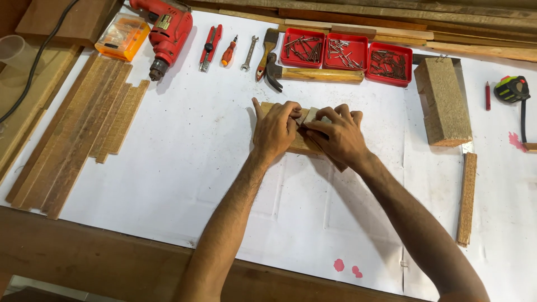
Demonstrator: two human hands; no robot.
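The bench edge (84, 257), bare brown wood, runs nearest the camera, and a white sheet (196, 145) covers the top beyond it. Two pink spots (347, 268) mark the sheet close to that edge.

Taking the small wood pieces (302, 144) at the middle of the sheet as the landmark: both forearms reach up to them from the near edge. The left hand (274, 128) lies over their left part, fingers curled down onto the wood and thumb stuck out to the far left corner. The right hand (338, 137) covers their right part, fingers bent and pressed onto the top. The fingertips of the two hands meet over the middle of the pieces, so how the pieces join beneath cannot be told. Neither hand lifts anything; both press down.

Beyond the pieces lies a hammer (313, 72), and behind it three red trays (347, 53) of nails or screws. To the far left of the pieces are a wrench (249, 53), a screwdriver (229, 51), a red knife (210, 47), a red drill (166, 31) and an orange case (122, 36). Left of the pieces, wooden slats (78, 131) lie side by side. To the right stands a wood block (446, 100), with a thin strip (466, 198) nearer the camera, and farther right a red pencil (487, 95) and a tape measure (512, 88).
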